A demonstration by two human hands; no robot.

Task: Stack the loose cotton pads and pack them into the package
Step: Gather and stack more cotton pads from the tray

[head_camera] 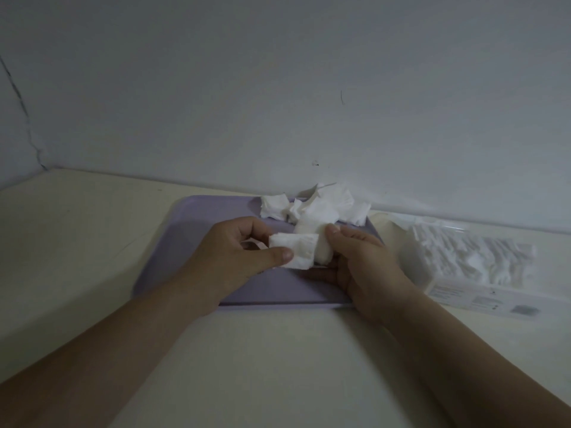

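My left hand (234, 251) pinches a single white cotton pad (295, 250) between thumb and fingers, over the middle of the lilac tray (185, 242). Just right of it, my right hand (361, 261) grips a small stack of cotton pads (323, 251), thumb on top. The single pad overlaps the stack's left side. Several loose cotton pads (321, 205) lie in a crumpled pile at the tray's far edge. The clear plastic package (469, 264) lies on its side to the right of the tray, with many pads inside.
The tray and package rest on a cream table (278, 350). A white wall (278, 88) rises directly behind the tray and the pile. A printed label shows on the package's near side.
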